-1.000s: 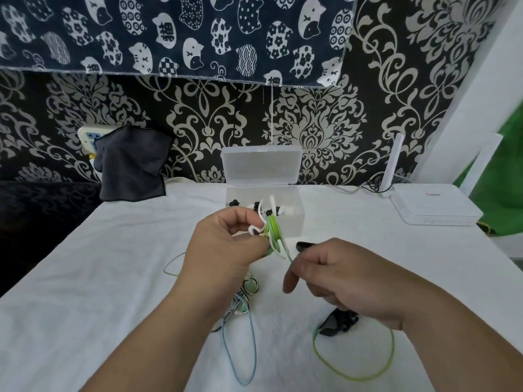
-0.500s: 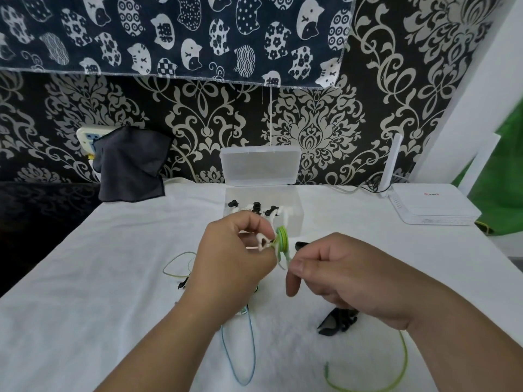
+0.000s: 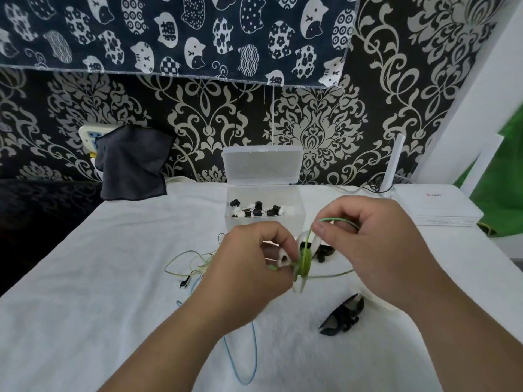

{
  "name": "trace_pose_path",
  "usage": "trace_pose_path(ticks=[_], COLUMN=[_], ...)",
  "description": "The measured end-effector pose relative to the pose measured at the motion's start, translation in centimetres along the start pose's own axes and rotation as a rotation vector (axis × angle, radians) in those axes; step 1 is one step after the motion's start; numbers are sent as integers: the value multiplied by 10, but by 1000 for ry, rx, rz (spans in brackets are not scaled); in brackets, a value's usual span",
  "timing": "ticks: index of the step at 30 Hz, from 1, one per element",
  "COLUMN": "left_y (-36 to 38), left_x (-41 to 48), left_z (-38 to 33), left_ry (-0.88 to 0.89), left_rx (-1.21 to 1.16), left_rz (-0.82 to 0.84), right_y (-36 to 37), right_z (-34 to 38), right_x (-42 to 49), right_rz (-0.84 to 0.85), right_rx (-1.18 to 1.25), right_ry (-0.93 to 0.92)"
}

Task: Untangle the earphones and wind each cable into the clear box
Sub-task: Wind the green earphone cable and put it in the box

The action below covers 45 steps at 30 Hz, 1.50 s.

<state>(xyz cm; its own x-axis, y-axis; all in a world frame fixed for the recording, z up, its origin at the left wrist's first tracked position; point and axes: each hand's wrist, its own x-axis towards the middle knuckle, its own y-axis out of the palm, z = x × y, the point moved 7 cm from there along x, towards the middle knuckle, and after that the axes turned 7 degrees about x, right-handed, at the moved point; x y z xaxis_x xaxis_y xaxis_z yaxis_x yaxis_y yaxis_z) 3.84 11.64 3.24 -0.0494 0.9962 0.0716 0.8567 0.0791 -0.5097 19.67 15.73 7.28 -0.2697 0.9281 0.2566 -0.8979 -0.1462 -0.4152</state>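
Item: green cable [image 3: 305,258], part-wound on a white winder [image 3: 299,284]; location, above the counter [image 3: 113,278], just in front of the clear box [image 3: 297,210], not yet in it.

Holders: left hand [image 3: 249,275], fingers [image 3: 285,246] pinching the winder; right hand [image 3: 379,250], fingers [image 3: 322,230] pinching the cable's free run.

Change: a second ago the right hand sits low and to the right of the winder; it is now raised above and behind it, carrying the cable over the top; the slack green loop on the counter at front right is gone; judged, another turn laid on and little of this cable left to wind.

Outstanding: blue cable [image 3: 256,352] and pale cable [image 3: 185,251], loose on the counter by the left forearm; black winder [image 3: 342,315] under the right wrist.

Clearances: box lid upright, mouth open, winders already inside; router [image 3: 435,205] well to the right; counter's left edge far off; bare cloth to left and front.
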Motion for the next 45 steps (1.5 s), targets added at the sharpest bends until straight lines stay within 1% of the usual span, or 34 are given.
trace_pose_path(ticks=[3,6,9,12,16,20,23,28,32,35,39,45], left_y=[1,0,0,-3,-14,-22,-25,-26,-27,-26,-23,-24], left_x=[1,2,3,5,8,8,7,7,7,7,5,4], left_z=[-1,-4,-7,-2,8,13,15,14,18,17,14,11], left_ry=[-12,15,55,52,-13,-69,-86,-107,-130,-129,-115,-68], left_rx=[-138,-205,-278,-319,-412,-355,-337,-302,-308,-305,-206,47], left_rz=[48,48,45,-17,-134,-181,-198,-224,-239,-244,-256,-290], right_y=[1,6,24,40,51,52,48,46,42,42,50,41], right_z=[-10,-28,-38,-44,-45,-37,-33,-29,-33,-32,-28,-24], right_x=[2,1,-4,-12,-18,-20,-20,-19,-17,-18,-21,-16], right_rz=[-8,23,178,339,461,513,527,534,497,516,573,493], right_rx=[94,197,233,208,136,65,-16,-27,0,16,36,92], right_ry=[83,232,350,418,422,381,347,343,336,327,299,296])
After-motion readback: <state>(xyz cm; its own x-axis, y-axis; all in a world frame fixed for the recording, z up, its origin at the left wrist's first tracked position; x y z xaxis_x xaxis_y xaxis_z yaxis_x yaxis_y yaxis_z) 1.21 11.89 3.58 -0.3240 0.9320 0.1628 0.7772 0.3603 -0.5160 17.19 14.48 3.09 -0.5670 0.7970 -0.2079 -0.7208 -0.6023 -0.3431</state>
